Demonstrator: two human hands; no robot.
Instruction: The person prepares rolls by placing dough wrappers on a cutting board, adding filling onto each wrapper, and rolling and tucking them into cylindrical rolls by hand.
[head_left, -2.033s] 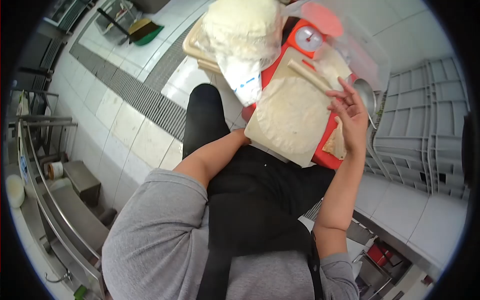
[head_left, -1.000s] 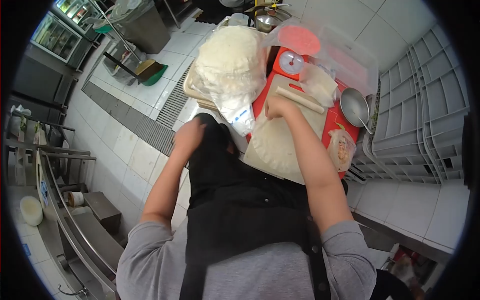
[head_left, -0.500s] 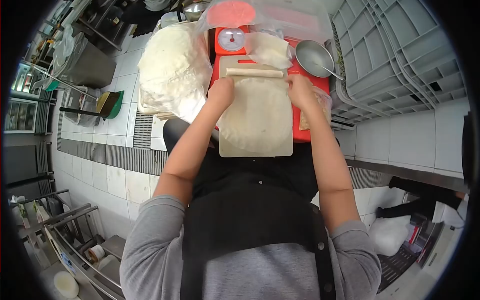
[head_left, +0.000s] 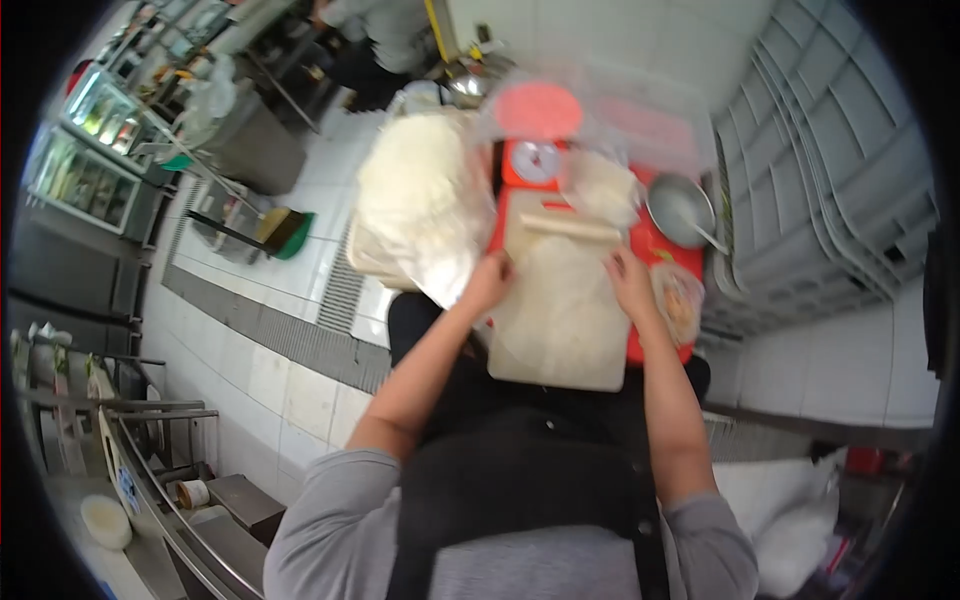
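A thin round dough sheet (head_left: 560,305) lies flat on a pale cutting board (head_left: 601,382). My left hand (head_left: 487,281) pinches the sheet's left edge near its upper part. At the opposite edge my right hand (head_left: 631,282) is closed in a similar pinch, fingertips at the dough. A pale rolling pin (head_left: 570,226) rests across the board just above the sheet, touched by neither hand. The view is blurred, so fine finger detail is unclear.
Left of the board sits a big dough mass (head_left: 415,180) under plastic. Behind it are a kitchen scale (head_left: 534,161) and a bagged pale item (head_left: 600,187). To the right stand a metal bowl (head_left: 680,205), a plastic bag of food (head_left: 680,305) and grey crates (head_left: 830,180).
The camera view has turned, so the scene sits lower and further right. Both hands have moved down along the dough's edges, away from the rolling pin's ends.
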